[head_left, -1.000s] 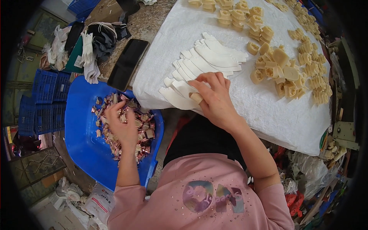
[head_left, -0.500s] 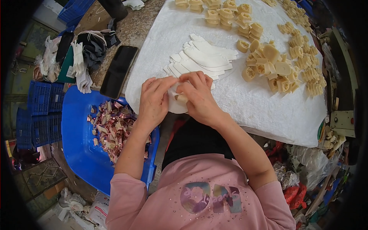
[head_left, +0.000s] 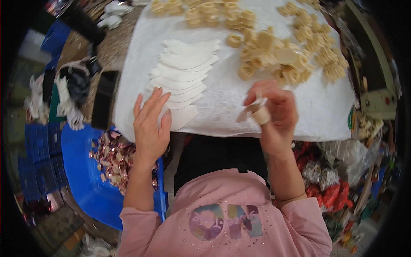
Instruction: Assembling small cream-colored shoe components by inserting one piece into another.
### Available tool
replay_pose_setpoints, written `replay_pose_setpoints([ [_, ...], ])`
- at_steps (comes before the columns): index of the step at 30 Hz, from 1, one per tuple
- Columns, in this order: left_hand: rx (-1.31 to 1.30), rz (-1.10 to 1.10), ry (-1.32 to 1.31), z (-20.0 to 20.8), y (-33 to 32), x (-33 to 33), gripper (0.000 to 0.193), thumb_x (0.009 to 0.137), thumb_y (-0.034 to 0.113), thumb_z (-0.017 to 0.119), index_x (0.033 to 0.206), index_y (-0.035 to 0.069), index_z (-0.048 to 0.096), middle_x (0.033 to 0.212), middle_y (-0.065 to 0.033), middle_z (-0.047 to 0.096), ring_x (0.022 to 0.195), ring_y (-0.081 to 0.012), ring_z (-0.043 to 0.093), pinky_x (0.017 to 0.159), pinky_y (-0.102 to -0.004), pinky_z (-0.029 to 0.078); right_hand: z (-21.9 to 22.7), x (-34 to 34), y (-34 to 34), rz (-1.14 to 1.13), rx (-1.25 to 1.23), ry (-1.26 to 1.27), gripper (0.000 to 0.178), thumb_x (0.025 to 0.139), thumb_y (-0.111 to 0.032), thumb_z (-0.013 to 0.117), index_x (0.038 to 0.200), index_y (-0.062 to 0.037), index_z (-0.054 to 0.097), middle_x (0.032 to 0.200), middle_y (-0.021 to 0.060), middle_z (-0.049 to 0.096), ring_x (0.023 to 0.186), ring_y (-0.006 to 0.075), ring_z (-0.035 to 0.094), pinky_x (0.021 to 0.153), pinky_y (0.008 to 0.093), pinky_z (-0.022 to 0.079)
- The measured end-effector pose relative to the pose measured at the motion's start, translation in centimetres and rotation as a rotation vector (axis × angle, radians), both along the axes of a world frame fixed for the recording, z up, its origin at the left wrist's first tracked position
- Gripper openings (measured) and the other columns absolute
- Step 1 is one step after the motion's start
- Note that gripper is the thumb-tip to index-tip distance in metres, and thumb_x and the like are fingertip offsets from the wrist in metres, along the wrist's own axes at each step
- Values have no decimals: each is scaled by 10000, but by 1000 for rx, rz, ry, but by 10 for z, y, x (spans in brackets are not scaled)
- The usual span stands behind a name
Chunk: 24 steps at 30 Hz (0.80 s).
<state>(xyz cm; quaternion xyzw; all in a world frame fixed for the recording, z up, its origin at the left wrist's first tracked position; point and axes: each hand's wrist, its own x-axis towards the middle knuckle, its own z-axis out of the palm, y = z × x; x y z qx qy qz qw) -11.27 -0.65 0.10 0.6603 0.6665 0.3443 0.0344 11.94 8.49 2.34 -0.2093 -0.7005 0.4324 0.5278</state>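
My left hand (head_left: 152,122) has its fingers spread, resting at the left edge of a fanned row of white curved flat pieces (head_left: 184,88). To the right, over the white-covered table (head_left: 222,118), my right hand (head_left: 276,113) is raised with its fingers curled. A small thin pale piece (head_left: 245,114) sticks out from its fingertips, blurred, so its kind is unclear. Around the right thumb sits a beige band (head_left: 260,115). Beyond this hand lies a heap of beige ring-like parts (head_left: 274,53), some hollow and some flat-faced.
More beige parts (head_left: 209,15) stand in stacks at the far side and right (head_left: 321,43). A black phone (head_left: 105,98) lies left of the cloth. Below it, a blue tub (head_left: 75,171) holds shiny pinkish scraps (head_left: 115,160). Plastic bags (head_left: 349,158) crowd the lower right.
My hands were together over the nearest white piece. Now they are apart: the right has lifted away to the right with a thin pale piece, the left has opened. The view has shifted.
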Motion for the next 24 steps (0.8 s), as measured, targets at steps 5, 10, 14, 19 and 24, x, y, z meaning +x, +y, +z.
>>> replay_pose_setpoints([
  [5, -23, -367, -145, 30, 17, 67, 259, 770, 15, 578, 1026, -3, 610, 1093, -168, 566, 1025, -349, 530, 862, -398, 412, 10, -1, -14, 11, 195, -271, 306, 654, -14, 652, 934, -96, 561, 905, 63, 542, 888, 272, 482, 823, 377, 310],
  [10, -164, -368, -805, -4, 22, 100, 202, 931, 136, 499, 985, -31, 600, 949, -134, 589, 792, -213, 575, 686, -295, 431, 7, 32, -6, -25, 104, -352, 330, 732, -92, 703, 1037, -71, 578, 1006, 92, 586, 944, 282, 530, 850, 369, 382],
  [14, -299, -287, -996, -5, 20, 105, 314, 976, 219, 449, 1109, -12, 616, 735, -11, 548, 638, -75, 458, 573, -220, 368, -13, 76, 33, -539, 256, -534, 438, 662, -40, 753, 1061, -48, 573, 1062, 133, 571, 994, 317, 540, 866, 371, 440],
  [19, -342, -269, -1214, -9, 25, 116, 370, 982, 240, 423, 1110, -65, 590, 729, -11, 543, 624, -47, 431, 532, -191, 320, -47, 88, 68, -843, 284, -668, 297, 733, -14, 661, 1021, -30, 591, 1024, 142, 554, 956, 303, 537, 788, 364, 469],
  [24, -370, -245, -1288, -15, 22, 109, 342, 982, 213, 429, 1128, -64, 566, 777, -32, 558, 624, -60, 451, 531, -197, 341, -43, 94, 51, -671, -63, -413, 257, 773, 29, 593, 1026, -18, 584, 990, 148, 565, 877, 302, 590, 749, 341, 494],
])
